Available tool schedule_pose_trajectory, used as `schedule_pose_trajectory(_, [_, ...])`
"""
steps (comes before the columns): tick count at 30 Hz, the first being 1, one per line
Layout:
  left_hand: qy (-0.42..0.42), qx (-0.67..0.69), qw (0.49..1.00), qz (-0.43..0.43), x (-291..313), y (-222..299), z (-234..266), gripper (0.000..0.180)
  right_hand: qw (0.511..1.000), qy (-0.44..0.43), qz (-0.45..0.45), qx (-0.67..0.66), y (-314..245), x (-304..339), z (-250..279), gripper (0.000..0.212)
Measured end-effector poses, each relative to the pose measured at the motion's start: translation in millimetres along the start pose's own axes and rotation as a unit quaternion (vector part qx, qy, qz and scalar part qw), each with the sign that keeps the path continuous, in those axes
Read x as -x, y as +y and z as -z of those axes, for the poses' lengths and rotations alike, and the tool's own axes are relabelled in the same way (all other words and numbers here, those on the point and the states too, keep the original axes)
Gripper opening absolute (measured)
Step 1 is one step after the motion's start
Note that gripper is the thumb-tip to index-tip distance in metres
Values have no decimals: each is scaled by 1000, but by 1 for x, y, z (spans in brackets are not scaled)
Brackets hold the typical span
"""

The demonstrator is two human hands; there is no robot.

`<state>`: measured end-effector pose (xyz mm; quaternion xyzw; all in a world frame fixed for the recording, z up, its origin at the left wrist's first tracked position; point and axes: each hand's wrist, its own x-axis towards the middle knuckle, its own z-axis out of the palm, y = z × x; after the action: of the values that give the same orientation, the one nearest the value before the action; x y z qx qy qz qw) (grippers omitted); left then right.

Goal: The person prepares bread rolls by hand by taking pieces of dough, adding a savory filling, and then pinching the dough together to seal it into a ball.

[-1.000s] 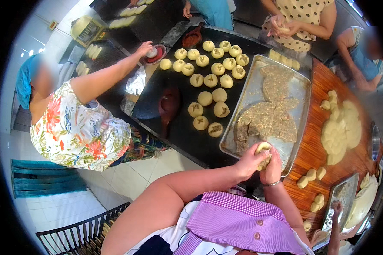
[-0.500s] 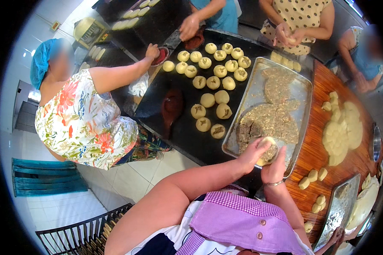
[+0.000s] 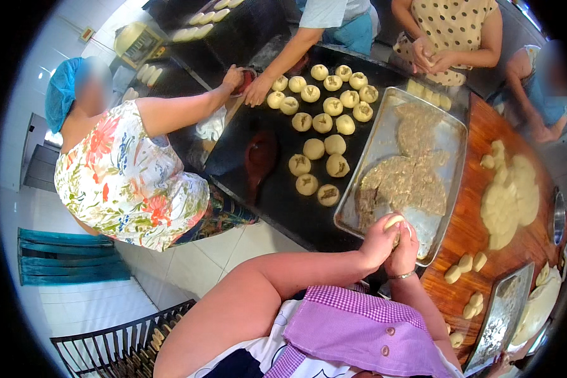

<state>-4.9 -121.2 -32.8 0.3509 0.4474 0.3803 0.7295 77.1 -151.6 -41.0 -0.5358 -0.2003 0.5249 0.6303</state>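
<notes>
Both my hands are cupped together over the near end of a metal tray (image 3: 463,151). Between them is a piece of pale dough (image 3: 394,221), with only its top and a bit of brownish filling showing. My left hand (image 3: 380,241) wraps it from the left with bent fingers. On the other side, my right hand (image 3: 404,247), with a bracelet at the wrist, presses its fingers against it. Ground brownish filling (image 3: 416,183) lies spread on the tray just beyond. Left of the tray, several round filled buns (image 3: 314,149) sit on the black tabletop (image 3: 283,220).
A brown ladle-shaped object (image 3: 260,154) lies on the black table. On the wooden table (image 3: 460,220) at right are a dough mass (image 3: 510,195), small dough pieces (image 3: 465,263) and another metal tray (image 3: 504,309). Co-workers stand left and across; one hand (image 3: 257,91) reaches among the buns.
My hands have closed round the dough, which lay spread open with filling showing. Across the table, a co-worker's hand has come down onto the leftmost bun. The view has shifted slightly.
</notes>
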Motion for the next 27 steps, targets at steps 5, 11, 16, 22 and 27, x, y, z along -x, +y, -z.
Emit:
schedule_pose_trajectory(5, [-142, 179, 974, 3, -32, 5, 15, 37, 980, 60, -63, -180, -4, -28, -1, 33])
schedule_pose_trajectory(11, [-113, 204, 972, 14, -31, 5, 31, 39, 989, -56, 65, 121, -15, -18, -9, 41])
schedule_pose_trajectory(16, [-91, 163, 982, -4, -26, 3, 27, 38, 993, -77, 51, 77, -15, -21, -20, 44])
schedule_pose_trajectory(22, [-9, -22, 999, -44, -21, 19, 27, 36, 988, -11, 38, 151, 12, -24, -25, 33])
schedule_pose_trajectory(27, [-93, 193, 976, -21, -36, 35, 37, 37, 993, 23, -18, -115, -11, -34, -52, 32])
